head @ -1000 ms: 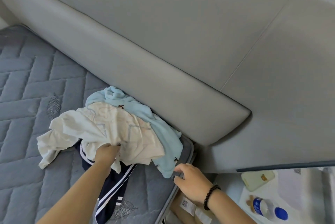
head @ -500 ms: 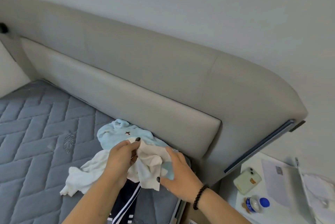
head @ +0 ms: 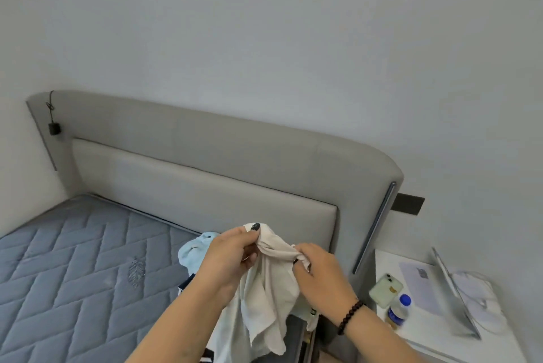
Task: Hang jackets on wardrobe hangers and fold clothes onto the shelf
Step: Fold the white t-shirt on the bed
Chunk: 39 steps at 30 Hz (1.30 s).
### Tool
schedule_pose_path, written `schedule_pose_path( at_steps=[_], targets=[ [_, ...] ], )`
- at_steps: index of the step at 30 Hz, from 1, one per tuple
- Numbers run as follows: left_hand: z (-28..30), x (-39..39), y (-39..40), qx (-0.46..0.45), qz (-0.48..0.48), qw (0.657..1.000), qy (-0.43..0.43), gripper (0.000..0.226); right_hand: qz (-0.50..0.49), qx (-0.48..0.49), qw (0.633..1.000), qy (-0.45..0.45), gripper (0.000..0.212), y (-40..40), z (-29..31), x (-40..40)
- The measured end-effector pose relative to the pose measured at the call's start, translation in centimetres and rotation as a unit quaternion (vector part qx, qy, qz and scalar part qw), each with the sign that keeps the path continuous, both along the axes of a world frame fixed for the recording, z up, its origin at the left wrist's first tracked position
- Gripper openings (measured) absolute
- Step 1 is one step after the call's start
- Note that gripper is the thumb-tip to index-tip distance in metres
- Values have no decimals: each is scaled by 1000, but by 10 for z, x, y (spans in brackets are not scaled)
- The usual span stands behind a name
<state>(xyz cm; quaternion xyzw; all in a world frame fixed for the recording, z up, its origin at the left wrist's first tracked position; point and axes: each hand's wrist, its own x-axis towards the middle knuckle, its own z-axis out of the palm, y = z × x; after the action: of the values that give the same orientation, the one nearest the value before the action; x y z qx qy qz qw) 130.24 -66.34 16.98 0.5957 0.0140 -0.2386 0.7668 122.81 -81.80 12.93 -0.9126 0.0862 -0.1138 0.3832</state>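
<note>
Above the mattress [head: 73, 268], both hands' fingers [head: 249, 237] pinch an unlabelled cream garment [head: 270, 289].

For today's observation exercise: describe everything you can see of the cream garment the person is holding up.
The cream garment is a thin, soft-looking, off-white cloth, crumpled and creased. It is lifted above the mattress; its bunched top is gripped by the left hand and pinched by the right hand, while the rest hangs loose between the forearms. A small dark mark shows near its top edge. Behind it lies a light blue garment. Its type cannot be told.
</note>
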Motion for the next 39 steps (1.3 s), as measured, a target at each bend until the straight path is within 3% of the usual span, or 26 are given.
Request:
schedule_pose_path(
  at_steps=[3,8,16,20,22,26,29,32,39],
  targets=[
    [19,-28,16,21,-24,999,-44,27,-38,-3,999,-26,15,10,28,-32],
    [34,-67,23,43,-51,992,-104,14,-86,-12,996,-35,15,13,74,-76],
    [31,-131,2,-32,-188,975,-111,19,-149,-39,984,-87,21,5,135,-160],
    [29,-174,-17,-2,-213,963,-163,63,-182,-52,976,-107,19,-10,155,-208],
    [26,-196,-28,46,-230,948,-217,70,-197,-65,971,-122,20,-20,162,-235],
    [-5,-242,-51,178,-252,888,-342,42,-244,-74,956,-146,17,-45,174,-301],
    [-46,-286,-67,228,-281,857,-367,14,-289,-65,940,-168,19,-70,185,-361],
    [-66,-330,-84,232,-264,876,-331,33,-338,-58,920,-187,21,-95,190,-423],
    [-16,-389,-127,153,-189,920,-308,34,-395,-93,906,-119,28,-147,188,-542]
  ],
)
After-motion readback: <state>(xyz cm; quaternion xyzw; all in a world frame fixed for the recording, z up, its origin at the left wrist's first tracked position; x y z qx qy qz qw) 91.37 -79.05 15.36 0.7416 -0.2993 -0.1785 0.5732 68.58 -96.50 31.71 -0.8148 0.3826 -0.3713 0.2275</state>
